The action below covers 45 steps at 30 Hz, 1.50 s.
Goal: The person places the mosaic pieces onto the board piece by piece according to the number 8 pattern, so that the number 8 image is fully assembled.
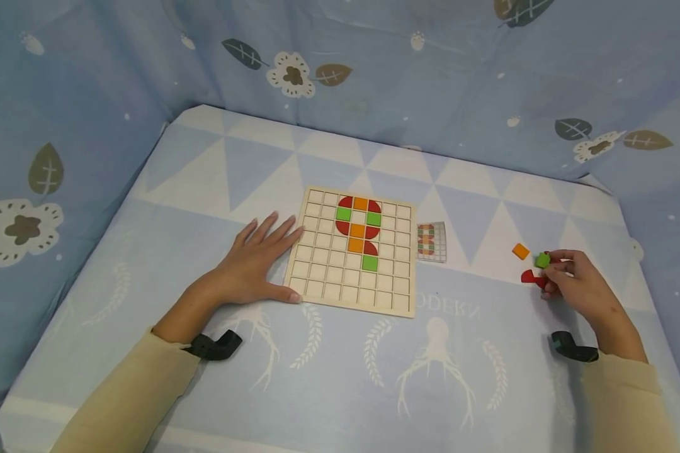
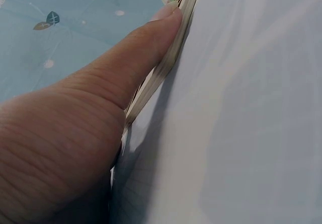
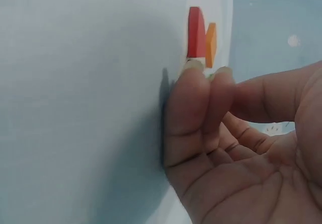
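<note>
Green tile (image 1: 542, 260) sits pinched in the right hand (image 1: 572, 286), right of frame; keep the pinch light. Left hand (image 1: 255, 264) lies flat, thumb (image 2: 146, 48) bracing the board (image 2: 171, 58). Right-wrist view: fingertips (image 3: 193, 83) pinched near red piece (image 3: 195, 32).

A small green square tile (image 1: 542, 260) sits pinched above the cloth, right of the wooden grid board (image 1: 352, 251), beside a red piece (image 1: 531, 277)
</note>
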{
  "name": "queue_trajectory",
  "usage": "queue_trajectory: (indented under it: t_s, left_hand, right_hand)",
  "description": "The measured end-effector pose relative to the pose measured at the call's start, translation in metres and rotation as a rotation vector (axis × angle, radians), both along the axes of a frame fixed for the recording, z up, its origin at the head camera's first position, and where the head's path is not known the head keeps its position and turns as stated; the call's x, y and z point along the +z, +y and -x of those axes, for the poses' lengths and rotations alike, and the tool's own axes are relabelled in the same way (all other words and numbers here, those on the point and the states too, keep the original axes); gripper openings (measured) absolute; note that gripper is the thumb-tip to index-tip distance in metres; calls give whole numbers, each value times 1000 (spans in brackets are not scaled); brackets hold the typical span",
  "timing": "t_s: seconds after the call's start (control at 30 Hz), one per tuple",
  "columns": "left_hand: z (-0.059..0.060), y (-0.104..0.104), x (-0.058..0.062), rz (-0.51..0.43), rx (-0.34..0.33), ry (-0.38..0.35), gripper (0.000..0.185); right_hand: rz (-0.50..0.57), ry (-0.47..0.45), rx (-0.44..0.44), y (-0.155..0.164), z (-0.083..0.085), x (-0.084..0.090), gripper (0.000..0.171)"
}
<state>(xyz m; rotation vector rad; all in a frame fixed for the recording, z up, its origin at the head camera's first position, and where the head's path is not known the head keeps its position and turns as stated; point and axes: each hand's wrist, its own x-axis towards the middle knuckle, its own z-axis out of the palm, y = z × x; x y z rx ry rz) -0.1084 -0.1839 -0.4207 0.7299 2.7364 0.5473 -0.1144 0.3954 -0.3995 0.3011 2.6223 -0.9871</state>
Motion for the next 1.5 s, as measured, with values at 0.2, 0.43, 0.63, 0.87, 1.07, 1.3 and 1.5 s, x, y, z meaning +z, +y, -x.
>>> queue_trajectory:
  t_s: [0.2, 0.43, 0.63, 0.87, 1.07, 1.3, 1.5]
  left_hand:
    - [0, 0, 0, -6, 7, -15, 116]
    - [1, 0, -3, -7, -3, 3, 117]
    - [1, -1, 0, 1, 2, 6, 117]
    - [1, -1, 0, 14, 4, -7, 117]
    - [1, -1, -1, 13, 6, -7, 117]
    - [1, 0, -1, 11, 4, -7, 117]
    - [1, -1, -2, 12, 5, 8, 117]
  right_hand:
    - [-30, 41, -47, 0, -7, -4, 53]
    - [-262, 16, -99, -3, -18, -4, 63]
    - [-321, -58, -125, -12, -23, -1, 64]
    - [-301, -82, -146, -13, -30, -2, 66]
    - [-300, -16, -147, -15, -35, -4, 62]
    - [-235, 197, -79, -49, -40, 5, 46]
    - [-183, 365, 149, -93, -37, 14, 22]
